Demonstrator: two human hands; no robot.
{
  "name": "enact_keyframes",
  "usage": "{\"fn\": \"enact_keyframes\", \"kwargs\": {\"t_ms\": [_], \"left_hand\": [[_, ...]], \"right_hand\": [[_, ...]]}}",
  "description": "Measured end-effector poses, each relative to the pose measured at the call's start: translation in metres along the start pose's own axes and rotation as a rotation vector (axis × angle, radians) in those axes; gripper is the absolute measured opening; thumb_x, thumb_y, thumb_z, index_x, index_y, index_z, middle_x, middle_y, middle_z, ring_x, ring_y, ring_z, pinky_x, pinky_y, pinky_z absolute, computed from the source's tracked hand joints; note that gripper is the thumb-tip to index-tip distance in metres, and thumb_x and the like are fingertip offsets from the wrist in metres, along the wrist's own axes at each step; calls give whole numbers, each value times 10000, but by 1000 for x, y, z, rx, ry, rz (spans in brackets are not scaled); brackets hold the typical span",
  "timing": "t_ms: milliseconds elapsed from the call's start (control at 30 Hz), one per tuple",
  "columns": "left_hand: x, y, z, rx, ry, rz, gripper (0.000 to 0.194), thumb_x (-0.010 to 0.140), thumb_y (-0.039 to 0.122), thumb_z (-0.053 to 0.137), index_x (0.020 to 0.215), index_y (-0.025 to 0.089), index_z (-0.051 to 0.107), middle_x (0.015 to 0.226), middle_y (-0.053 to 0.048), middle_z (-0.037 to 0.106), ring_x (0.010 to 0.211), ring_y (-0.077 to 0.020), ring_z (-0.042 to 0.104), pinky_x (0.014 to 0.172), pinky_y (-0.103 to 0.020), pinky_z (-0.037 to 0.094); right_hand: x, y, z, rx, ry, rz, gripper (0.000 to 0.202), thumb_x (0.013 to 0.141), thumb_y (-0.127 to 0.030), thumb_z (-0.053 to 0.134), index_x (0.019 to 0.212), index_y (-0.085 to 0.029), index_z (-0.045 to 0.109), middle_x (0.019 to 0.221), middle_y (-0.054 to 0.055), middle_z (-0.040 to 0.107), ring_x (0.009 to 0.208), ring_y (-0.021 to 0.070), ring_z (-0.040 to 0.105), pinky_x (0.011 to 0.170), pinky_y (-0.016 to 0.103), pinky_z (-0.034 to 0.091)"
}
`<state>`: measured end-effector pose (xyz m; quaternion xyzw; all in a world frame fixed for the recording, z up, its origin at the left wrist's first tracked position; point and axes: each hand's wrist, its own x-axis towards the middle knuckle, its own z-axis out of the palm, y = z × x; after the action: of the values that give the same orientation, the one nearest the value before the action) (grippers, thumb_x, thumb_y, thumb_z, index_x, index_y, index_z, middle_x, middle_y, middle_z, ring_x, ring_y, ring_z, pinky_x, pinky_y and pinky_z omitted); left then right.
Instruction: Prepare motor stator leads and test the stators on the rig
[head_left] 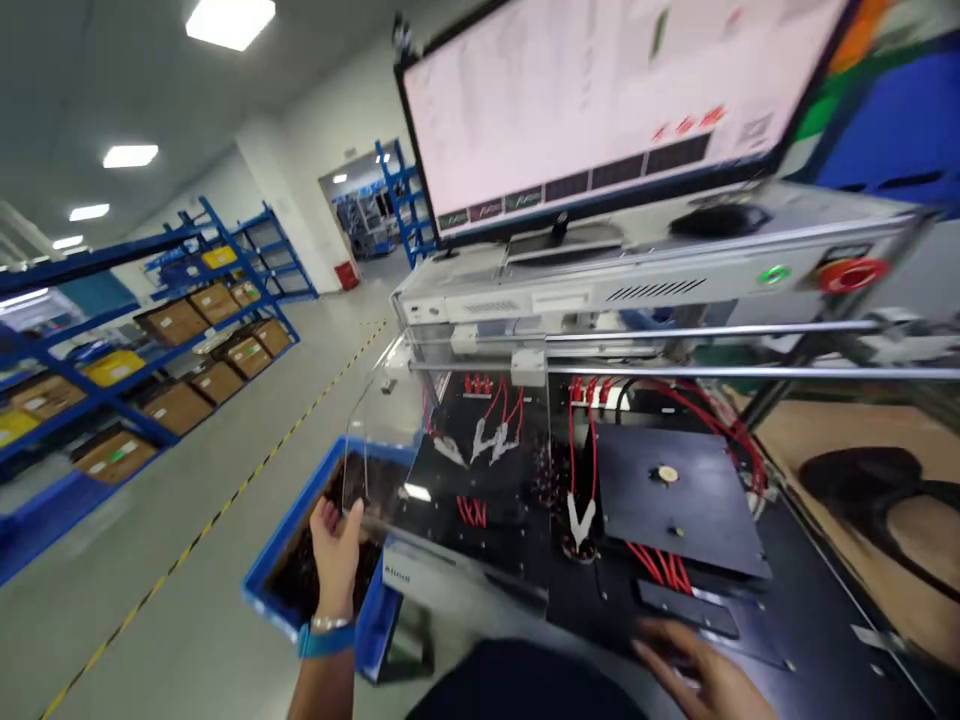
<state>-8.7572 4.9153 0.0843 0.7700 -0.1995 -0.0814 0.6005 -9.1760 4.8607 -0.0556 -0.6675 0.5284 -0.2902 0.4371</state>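
My left hand (pixel 336 560), with a blue wristband, has its thumb and fingers closed at the lower left corner of a clear plastic cover (pixel 382 450). That cover stands over the left part of a black test bench (pixel 480 530) with white clips on red wires (pixel 501 440). Low over the bench's front right is my right hand (pixel 701 672), blurred, its fingers bent together. Something small and shiny shows between them, too unclear to name. Beyond this hand lie a black bar (pixel 686 608) and a raised black plate (pixel 679 500). A white clip pair (pixel 580 520) touches a small round part (pixel 580 550).
Below my left hand, a blue bin (pixel 281 540) holds many dark small parts. A monitor (pixel 600 100) and a mouse (pixel 720 220) stand on the metal housing above, which has a red stop knob (pixel 851 274). Metal rails (pixel 712 372) cross over the bench.
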Motion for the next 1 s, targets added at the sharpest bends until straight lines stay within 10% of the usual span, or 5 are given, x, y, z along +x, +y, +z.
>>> {"fn": "enact_keyframes", "kwargs": {"t_ms": [200, 300, 433, 700, 1000], "left_hand": [[-102, 22, 10, -96, 289, 350, 476, 805, 511, 676, 1141, 204, 538, 1188, -118, 619, 1117, -243, 607, 1022, -425, 475], [-181, 48, 29, -169, -277, 397, 351, 840, 538, 620, 919, 196, 638, 799, -82, 667, 799, -220, 662, 792, -373, 547], [-250, 63, 89, -142, -1326, -213, 607, 821, 655, 574, 1144, 147, 647, 1038, -169, 700, 879, -273, 700, 771, -406, 552], [-271, -13, 176, 440, -634, 155, 534, 777, 238, 656, 1285, 160, 513, 1293, -156, 555, 1248, -271, 506, 1107, -453, 395], [-232, -10, 229, 867, -753, 83, 746, 667, 314, 762, 1326, 130, 464, 1333, -203, 519, 1221, -371, 524, 1033, -482, 450]], "right_hand": [[52, 13, 2, 30, -213, 2, 428, 764, -514, 552, 1066, -219, 619, 1053, 143, 728, 788, 257, 736, 706, 375, 607], [61, 21, 0, -58, -314, -89, 501, 804, -458, 515, 1202, -160, 573, 1156, 181, 664, 825, 244, 726, 756, 386, 591], [66, 28, -9, -124, -439, -198, 497, 837, -359, 493, 1274, -127, 541, 1200, 182, 609, 863, 221, 708, 807, 380, 571], [56, 46, -35, -42, -483, -275, 397, 847, -350, 523, 1184, -150, 584, 1138, 160, 633, 859, 227, 696, 815, 397, 575], [58, 43, -48, 0, -447, -245, 351, 852, -397, 500, 1078, -155, 617, 1015, 143, 677, 833, 229, 700, 752, 357, 584]]}}
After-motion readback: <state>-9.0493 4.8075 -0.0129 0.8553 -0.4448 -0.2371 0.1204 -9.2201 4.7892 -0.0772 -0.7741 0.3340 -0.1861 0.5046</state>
